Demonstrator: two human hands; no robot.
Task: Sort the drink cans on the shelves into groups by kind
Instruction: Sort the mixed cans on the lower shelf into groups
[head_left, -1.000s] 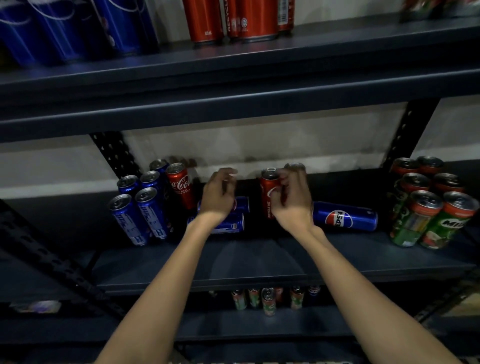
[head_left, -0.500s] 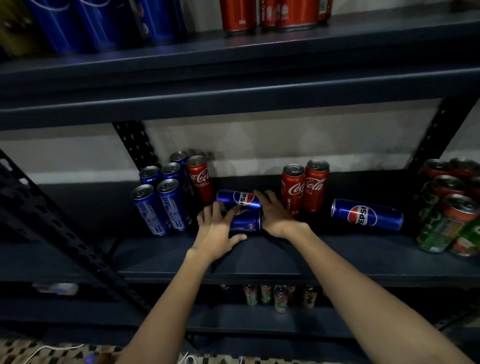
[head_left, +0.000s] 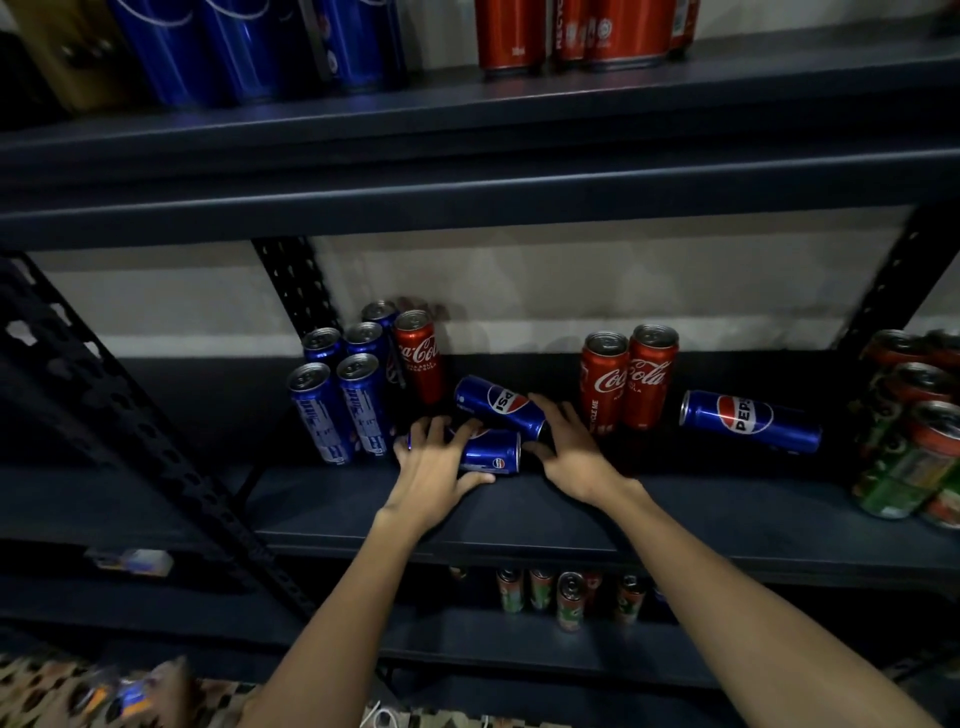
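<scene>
Both hands have dropped from the upright red cans (head_left: 628, 379) to two fallen Pepsi cans (head_left: 493, 449) mid-shelf, left hand (head_left: 434, 467) grasping one, right hand (head_left: 571, 454) splayed, released; three blue cans and one red remain unsorted.

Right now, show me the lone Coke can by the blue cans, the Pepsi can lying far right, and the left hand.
Lone Coke can (head_left: 420, 358): head view, on the white logo.
Far-right Pepsi can (head_left: 748, 418): head view, on the round logo on its side.
Left hand (head_left: 434, 467): head view, on its back.
</scene>
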